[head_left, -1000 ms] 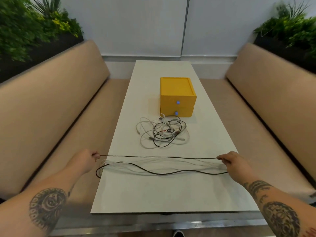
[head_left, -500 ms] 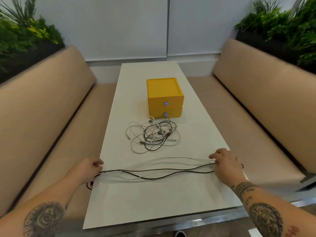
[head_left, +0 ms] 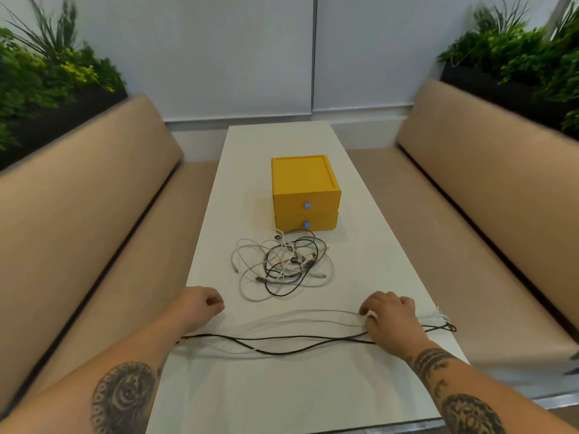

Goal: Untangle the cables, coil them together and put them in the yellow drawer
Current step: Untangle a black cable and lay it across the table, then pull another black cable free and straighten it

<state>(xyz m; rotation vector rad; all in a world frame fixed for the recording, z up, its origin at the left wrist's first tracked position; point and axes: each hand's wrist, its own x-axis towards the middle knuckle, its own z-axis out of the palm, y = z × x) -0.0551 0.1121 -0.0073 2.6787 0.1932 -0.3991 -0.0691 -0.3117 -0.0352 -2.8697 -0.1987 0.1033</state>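
Observation:
A yellow two-drawer box (head_left: 305, 195) with blue knobs stands in the middle of the white table (head_left: 282, 386), both drawers closed. Just in front of it lies a tangle of white, grey and black cables (head_left: 282, 266). Nearer to me, a bundle of black and white cables (head_left: 282, 339) lies stretched out across the table, its ends (head_left: 445, 322) past the right edge. My left hand (head_left: 200, 305) hovers above the table's left edge with loosely curled fingers, holding nothing. My right hand (head_left: 390, 319) lies over the stretched bundle, fingers curled down onto the white strands.
Tan padded benches (head_left: 94, 230) run along both sides of the narrow table. Planters with green plants (head_left: 47, 73) sit behind the backrests. A white wall closes the far end.
My left hand let go of the stretched cables and moved forward and inward. The bundle went slack on the table. My right hand slid inward along it, leaving the ends trailing to its right.

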